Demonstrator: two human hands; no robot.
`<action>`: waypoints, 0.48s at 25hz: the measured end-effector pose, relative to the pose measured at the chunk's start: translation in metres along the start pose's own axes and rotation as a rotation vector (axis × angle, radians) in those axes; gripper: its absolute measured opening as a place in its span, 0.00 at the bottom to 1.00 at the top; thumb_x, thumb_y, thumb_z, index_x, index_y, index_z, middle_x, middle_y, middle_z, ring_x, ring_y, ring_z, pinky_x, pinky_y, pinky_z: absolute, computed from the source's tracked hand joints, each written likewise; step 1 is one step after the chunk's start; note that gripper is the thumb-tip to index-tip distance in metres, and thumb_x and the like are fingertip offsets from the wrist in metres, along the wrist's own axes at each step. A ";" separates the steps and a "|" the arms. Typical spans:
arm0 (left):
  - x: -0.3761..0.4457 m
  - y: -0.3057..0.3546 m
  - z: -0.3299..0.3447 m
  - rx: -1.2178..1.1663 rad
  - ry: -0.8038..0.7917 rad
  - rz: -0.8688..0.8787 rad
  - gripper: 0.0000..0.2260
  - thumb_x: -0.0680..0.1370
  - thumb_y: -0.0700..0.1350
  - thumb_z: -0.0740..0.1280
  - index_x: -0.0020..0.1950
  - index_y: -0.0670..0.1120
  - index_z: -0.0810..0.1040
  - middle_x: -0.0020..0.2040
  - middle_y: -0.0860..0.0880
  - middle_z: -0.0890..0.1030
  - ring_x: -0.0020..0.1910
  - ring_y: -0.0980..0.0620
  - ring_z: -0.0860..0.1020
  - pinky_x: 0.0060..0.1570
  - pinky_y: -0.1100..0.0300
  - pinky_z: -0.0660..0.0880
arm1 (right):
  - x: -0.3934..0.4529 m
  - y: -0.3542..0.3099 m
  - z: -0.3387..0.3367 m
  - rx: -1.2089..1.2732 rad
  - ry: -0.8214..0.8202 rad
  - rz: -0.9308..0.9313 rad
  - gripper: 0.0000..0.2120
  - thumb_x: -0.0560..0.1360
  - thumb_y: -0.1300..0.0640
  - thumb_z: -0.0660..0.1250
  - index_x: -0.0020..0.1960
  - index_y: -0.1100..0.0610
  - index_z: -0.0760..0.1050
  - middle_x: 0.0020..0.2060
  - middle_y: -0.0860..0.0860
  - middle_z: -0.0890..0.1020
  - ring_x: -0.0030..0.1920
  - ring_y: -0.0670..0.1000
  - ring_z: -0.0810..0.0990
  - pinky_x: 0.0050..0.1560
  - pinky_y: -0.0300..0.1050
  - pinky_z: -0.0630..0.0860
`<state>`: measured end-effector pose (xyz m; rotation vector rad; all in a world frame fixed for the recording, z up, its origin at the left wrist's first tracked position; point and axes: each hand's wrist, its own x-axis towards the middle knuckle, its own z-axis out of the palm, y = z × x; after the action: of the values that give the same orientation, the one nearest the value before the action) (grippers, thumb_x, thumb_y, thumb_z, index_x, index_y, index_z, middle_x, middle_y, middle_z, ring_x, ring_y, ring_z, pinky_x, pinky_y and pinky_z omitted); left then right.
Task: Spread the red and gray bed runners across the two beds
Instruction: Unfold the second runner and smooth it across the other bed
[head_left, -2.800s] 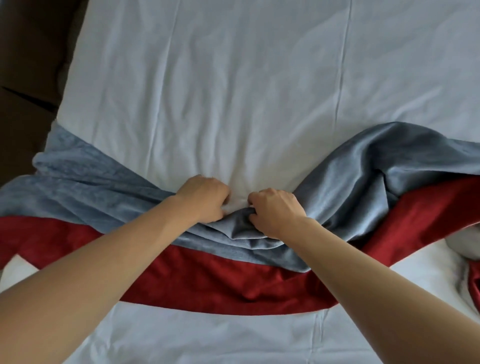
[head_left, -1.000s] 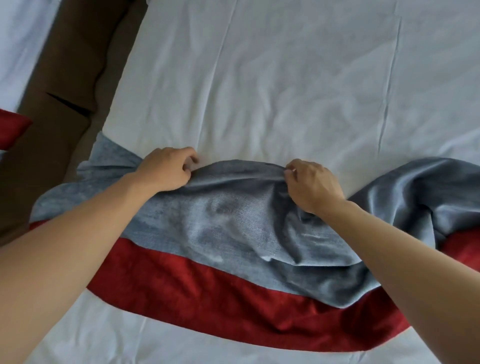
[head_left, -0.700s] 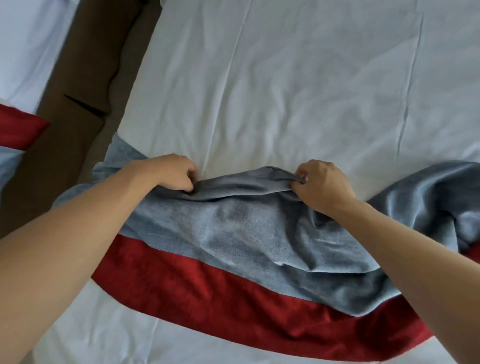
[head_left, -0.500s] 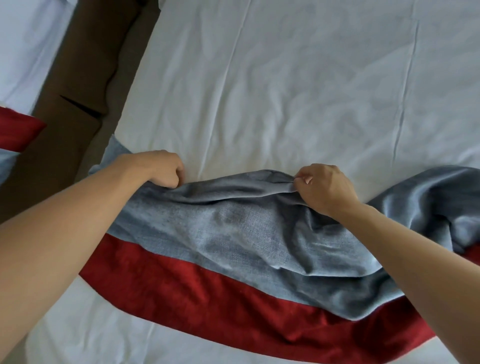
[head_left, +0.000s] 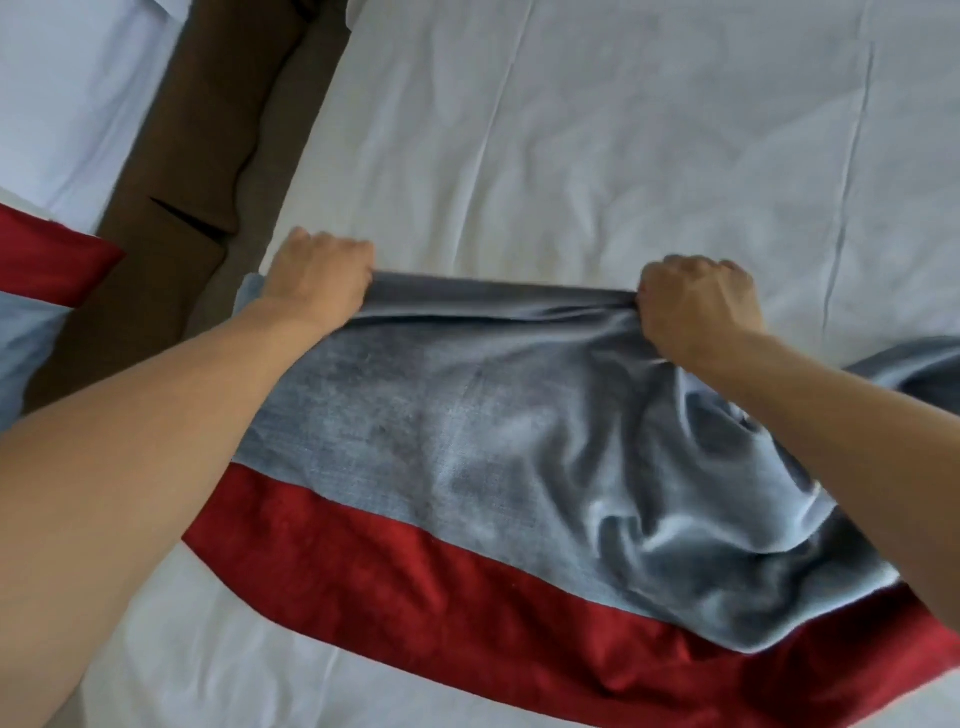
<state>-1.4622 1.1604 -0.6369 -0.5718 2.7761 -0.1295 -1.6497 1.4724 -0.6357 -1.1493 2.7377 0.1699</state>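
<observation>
Beyond the runner the white sheet lies bare and open to a reach. Both hands, left and right, grip its far edge. A brown gap divides this bed from the next bed.

Your left hand and right hand grip far edge of gray-red bed runner, stretched taut across white bed.
</observation>
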 end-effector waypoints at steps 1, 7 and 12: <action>0.012 0.000 -0.003 0.023 0.123 -0.039 0.07 0.78 0.38 0.63 0.50 0.45 0.80 0.46 0.42 0.82 0.47 0.39 0.76 0.51 0.48 0.67 | 0.008 -0.007 -0.001 0.016 0.009 0.005 0.11 0.75 0.63 0.61 0.53 0.57 0.79 0.51 0.57 0.81 0.52 0.60 0.80 0.52 0.51 0.72; 0.010 0.004 0.024 -0.053 0.046 -0.052 0.10 0.78 0.43 0.65 0.58 0.45 0.78 0.54 0.41 0.79 0.54 0.38 0.73 0.51 0.45 0.70 | -0.019 -0.007 0.014 0.143 -0.210 0.034 0.11 0.77 0.58 0.60 0.58 0.56 0.74 0.52 0.56 0.81 0.51 0.61 0.79 0.49 0.49 0.70; 0.051 -0.007 0.007 -0.010 0.049 -0.190 0.09 0.77 0.43 0.66 0.56 0.44 0.81 0.54 0.37 0.77 0.55 0.35 0.74 0.48 0.45 0.72 | -0.023 0.015 0.000 0.171 -0.087 0.158 0.11 0.77 0.53 0.62 0.55 0.56 0.77 0.50 0.58 0.83 0.50 0.63 0.80 0.46 0.49 0.68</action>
<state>-1.5019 1.1333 -0.6564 -0.8449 2.7659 -0.1731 -1.6446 1.4988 -0.6310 -0.8624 2.7041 0.0047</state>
